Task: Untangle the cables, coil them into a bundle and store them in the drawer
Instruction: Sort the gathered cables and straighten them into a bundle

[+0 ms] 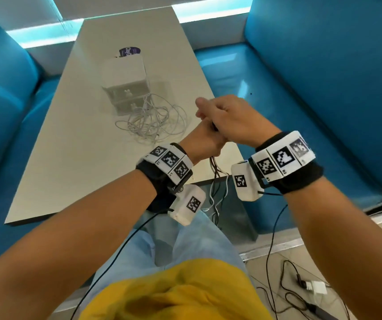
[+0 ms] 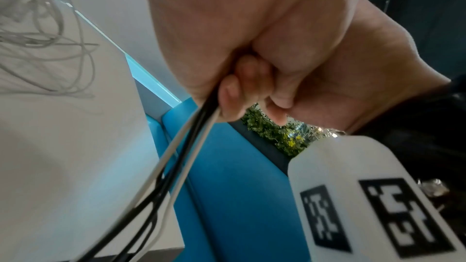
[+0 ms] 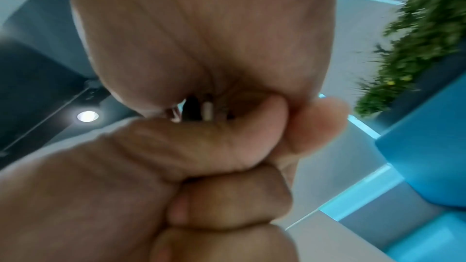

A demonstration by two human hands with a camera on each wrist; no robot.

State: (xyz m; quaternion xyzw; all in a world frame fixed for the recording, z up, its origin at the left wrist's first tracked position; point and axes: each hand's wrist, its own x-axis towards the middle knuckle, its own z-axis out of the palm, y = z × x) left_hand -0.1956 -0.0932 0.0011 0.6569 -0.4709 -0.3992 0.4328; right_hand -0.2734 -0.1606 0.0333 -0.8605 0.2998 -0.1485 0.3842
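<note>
Both hands meet just past the bench [image 1: 74, 144] near-right corner, over the gap to the blue seat. Left hand [image 1: 205, 139] fisted round thin black + white cables [image 2: 184, 158]; strands hang below the bench edge. Right hand [image 1: 234, 121] curled over the same bunch. Loose white cable tangle [image 1: 153, 121] lies mid-bench, touching the small white drawer unit [image 1: 126, 86].

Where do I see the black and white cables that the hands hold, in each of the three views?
Head: the held cables hang below the left hand and right hand, past the table's near edge.
Left wrist: they leave the fist, running down-left.
Right wrist: only a short piece shows in the gap between the hands.
Shared landmark: the blue sofa.
</note>
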